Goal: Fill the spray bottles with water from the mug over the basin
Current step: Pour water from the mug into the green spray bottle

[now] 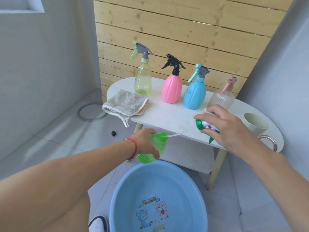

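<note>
Left grip (145, 144) is wrapping the light, thin-walled green bottle (156, 148) at its belly, while right grip (222, 124) is pinching its spray head (203, 125).

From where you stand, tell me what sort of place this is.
Probably a home washroom or balcony utility corner: pale floor tiles, a round floor drain, and a blue basin on the floor beside a small white table.
</note>
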Demonstrator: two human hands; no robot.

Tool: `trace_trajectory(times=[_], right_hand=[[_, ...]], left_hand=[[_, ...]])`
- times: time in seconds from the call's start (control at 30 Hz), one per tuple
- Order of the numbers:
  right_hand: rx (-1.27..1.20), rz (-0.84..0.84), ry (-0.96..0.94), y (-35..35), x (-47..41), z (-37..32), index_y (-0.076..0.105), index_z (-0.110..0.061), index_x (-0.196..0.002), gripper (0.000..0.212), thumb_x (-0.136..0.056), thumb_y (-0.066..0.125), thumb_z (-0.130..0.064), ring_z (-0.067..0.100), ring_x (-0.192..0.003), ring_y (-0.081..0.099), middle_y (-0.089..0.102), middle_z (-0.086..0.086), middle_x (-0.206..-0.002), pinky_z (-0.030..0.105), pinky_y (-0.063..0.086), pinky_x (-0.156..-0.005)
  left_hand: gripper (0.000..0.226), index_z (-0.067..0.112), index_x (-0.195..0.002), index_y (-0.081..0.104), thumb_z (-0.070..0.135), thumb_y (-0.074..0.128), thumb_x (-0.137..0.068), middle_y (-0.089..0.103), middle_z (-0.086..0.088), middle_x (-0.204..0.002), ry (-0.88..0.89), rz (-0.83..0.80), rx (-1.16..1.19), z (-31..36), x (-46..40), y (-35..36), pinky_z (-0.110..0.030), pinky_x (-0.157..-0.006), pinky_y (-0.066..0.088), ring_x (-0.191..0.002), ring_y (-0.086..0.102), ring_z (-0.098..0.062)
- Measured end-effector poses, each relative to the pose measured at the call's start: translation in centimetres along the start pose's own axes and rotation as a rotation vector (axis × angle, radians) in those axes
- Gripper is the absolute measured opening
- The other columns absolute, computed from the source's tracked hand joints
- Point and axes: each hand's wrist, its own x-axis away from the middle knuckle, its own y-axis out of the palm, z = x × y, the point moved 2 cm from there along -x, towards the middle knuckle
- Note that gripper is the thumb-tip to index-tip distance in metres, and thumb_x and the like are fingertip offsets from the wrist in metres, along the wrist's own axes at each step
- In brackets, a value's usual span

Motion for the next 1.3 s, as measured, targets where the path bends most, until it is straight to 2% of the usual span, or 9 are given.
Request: trace_trajectory(times=[0.13,0.37,0.53,0.73,0.83,0.93,1.03,1.17,1.3], right_hand=[[0.044,-0.076,-0.122,0.8,-1.2,-1.9,0.070,-0.020,-0.111,0.038,-0.080,0.085,-0.004,0.019,-0.078,0.055,0.053,0.003,-0.104,0.025,0.042,-0.064],[-0.127,-0.417,-0.038,4.2,-2.7,-4.4,0.061,-0.030,-0.139,0.039,-0.100,0.062,-0.020,0.023,-0.109,0.058,0.055,0.000,-0.122,0.031,0.042,-0.091],[-0.379,-0.418,0.177,3.6,-2.9,-4.4,0.045,-0.043,-0.121,0.050,-0.088,0.075,-0.021,0.014,-0.091,0.055,0.063,-0.009,-0.103,0.036,0.051,-0.080],[-0.362,-0.337,0.519,4.8,-2.9,-4.4,0.048,-0.036,-0.118,0.046,-0.086,0.069,-0.061,0.020,-0.094,0.063,0.066,-0.001,-0.098,0.039,0.052,-0.082],[-0.350,-0.364,0.519,4.7,-3.0,-5.1,0.056,-0.021,-0.099,0.044,-0.093,0.055,-0.065,0.013,-0.074,0.066,0.069,-0.004,-0.067,0.037,0.050,-0.071],[-0.364,-0.452,0.495,4.5,-2.9,-4.9,0.055,-0.019,-0.090,0.036,-0.087,0.065,-0.053,0.020,-0.080,0.065,0.070,0.000,-0.073,0.039,0.053,-0.070],[-0.210,-0.452,0.499,4.9,-2.7,-5.1,0.053,-0.017,-0.078,0.052,-0.090,0.053,-0.068,0.028,-0.087,0.059,0.064,0.004,-0.078,0.041,0.050,-0.072],[-0.300,-0.554,0.533,4.8,-2.5,-5.2,0.054,-0.022,-0.093,0.042,-0.080,0.063,-0.062,0.024,-0.091,0.059,0.061,-0.004,-0.093,0.037,0.045,-0.067],[-0.128,-0.462,0.553,4.7,-2.4,-5.3,0.051,-0.015,-0.074,0.057,-0.087,0.054,-0.071,0.029,-0.082,0.060,0.061,0.002,-0.079,0.038,0.045,-0.062]], left_hand=[[0.084,0.030,-0.134,0.057,0.032,0.094,-0.059,0.058,0.002,-0.125,0.072,-0.005,-0.079,0.6,0.3,0.6,-0.035,-0.089,0.055,-0.114,0.058,-0.023],[0.091,0.037,-0.137,0.053,0.036,0.095,-0.057,0.058,0.006,-0.123,0.102,-0.051,0.000,2.1,0.7,1.4,-0.032,-0.084,0.054,-0.109,0.058,-0.020],[0.081,0.034,-0.128,0.058,0.036,0.094,-0.055,0.061,0.003,-0.117,0.115,-0.054,-0.007,1.9,0.8,0.8,-0.038,-0.083,0.059,-0.104,0.061,-0.021],[0.085,0.041,-0.119,0.059,0.050,0.090,-0.040,0.061,0.006,-0.113,0.097,-0.008,0.005,1.9,0.9,0.7,-0.040,-0.082,0.060,-0.101,0.062,-0.020],[0.093,0.039,-0.131,0.056,0.049,0.091,-0.045,0.058,0.007,-0.121,0.141,0.032,-0.057,2.1,0.9,0.4,-0.039,-0.091,0.055,-0.112,0.056,-0.021],[0.084,0.034,-0.129,0.058,0.042,0.094,-0.054,0.057,0.005,-0.119,0.152,0.045,-0.101,2.0,1.1,0.1,-0.034,-0.088,0.051,-0.112,0.055,-0.022],[0.082,0.033,-0.129,0.058,0.041,0.093,-0.055,0.058,0.004,-0.116,0.171,0.035,-0.139,2.1,1.5,0.2,-0.031,-0.079,0.044,-0.111,0.055,-0.023],[0.079,0.033,-0.129,0.058,0.040,0.093,-0.058,0.054,0.006,-0.113,0.167,0.013,-0.136,2.2,1.7,0.4,-0.029,-0.074,0.043,-0.110,0.055,-0.020],[0.081,0.032,-0.128,0.057,0.041,0.093,-0.056,0.054,0.005,-0.115,0.191,0.028,-0.159,2.3,1.8,0.6,-0.029,-0.081,0.041,-0.109,0.052,-0.021]])
